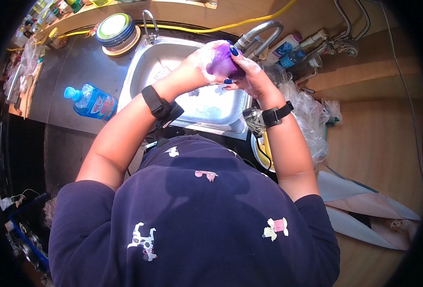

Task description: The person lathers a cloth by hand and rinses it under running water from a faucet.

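Over the sink [139,67], a rounded purple thing [220,63] is held between my two hands. Suds cover part of it, and I cannot tell whether it is a cup or a scrubber. My left hand [203,61], white with foam, presses on its left side, fingers mostly hidden. On the other side, my right hand [250,74] grips it with thumb and fingers, the dark blue nails showing. Behind my right hand rises the curved metal tap [264,26]. Bright light and wet foam show on the basin floor.
A blue dish-soap bottle [95,101] is on the dark counter [63,62] to the left. Stacked plates [116,31] stand behind it, near a small tap [149,26]. Bottles [288,50] and plastic bags [305,107] lie to the right. A yellow hose [206,30] runs behind the sink.
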Demonstrator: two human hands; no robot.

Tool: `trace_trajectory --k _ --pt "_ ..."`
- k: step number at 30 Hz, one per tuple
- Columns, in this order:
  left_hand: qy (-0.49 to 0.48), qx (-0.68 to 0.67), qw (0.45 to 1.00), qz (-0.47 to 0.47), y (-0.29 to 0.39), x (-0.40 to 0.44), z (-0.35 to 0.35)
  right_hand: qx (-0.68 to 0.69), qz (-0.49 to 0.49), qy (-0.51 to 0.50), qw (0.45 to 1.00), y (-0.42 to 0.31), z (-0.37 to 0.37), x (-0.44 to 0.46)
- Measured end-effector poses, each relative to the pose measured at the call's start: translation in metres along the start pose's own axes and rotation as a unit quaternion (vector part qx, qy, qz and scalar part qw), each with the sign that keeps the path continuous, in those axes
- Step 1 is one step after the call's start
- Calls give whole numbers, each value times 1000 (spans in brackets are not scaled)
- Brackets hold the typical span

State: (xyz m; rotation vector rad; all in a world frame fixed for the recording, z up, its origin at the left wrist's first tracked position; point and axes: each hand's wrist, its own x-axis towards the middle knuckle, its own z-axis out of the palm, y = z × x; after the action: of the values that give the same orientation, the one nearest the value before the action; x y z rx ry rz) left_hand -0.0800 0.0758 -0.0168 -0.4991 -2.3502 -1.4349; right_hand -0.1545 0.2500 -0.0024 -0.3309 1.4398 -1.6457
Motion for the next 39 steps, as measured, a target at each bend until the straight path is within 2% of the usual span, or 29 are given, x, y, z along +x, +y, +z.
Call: trace_trajectory --k 2,5,6,11,15,18,20,23,26,30,35,38,39 --pt "-1 47 998 33 6 0 -1 -49 19 -11 999 -4 0 -3" --pt "-51 15 998 -41 10 1 -1 -113 22 -9 993 -7 4 -7" --pt "-38 -2 999 -9 15 0 0 -139 31 -14 990 -11 6 -8" --pt "-40 62 997 -6 11 -2 0 -198 22 -28 979 -18 13 -12" --pt "-25 133 991 -11 5 -4 2 -246 -42 -18 968 -14 15 -10" --pt "-10 128 991 -38 -5 -6 6 -281 -91 20 955 -9 13 -3" --pt "3 139 990 -10 -5 -5 7 -309 -143 46 939 -4 13 2" --pt "1 153 988 -9 -6 -4 9 -330 -126 106 929 -4 18 0" --pt "3 171 985 -20 -8 -4 10 -360 -227 114 898 2 15 6" --pt "8 170 985 -33 -5 -6 9 -364 -228 120 895 3 12 10" --pt "12 176 984 18 -8 -6 9 -400 -220 172 873 3 15 9" --pt "18 160 987 11 -8 -6 10 -350 -56 191 915 -7 21 3" --pt "19 147 989 0 -8 -6 11 -408 -145 190 881 0 13 8"
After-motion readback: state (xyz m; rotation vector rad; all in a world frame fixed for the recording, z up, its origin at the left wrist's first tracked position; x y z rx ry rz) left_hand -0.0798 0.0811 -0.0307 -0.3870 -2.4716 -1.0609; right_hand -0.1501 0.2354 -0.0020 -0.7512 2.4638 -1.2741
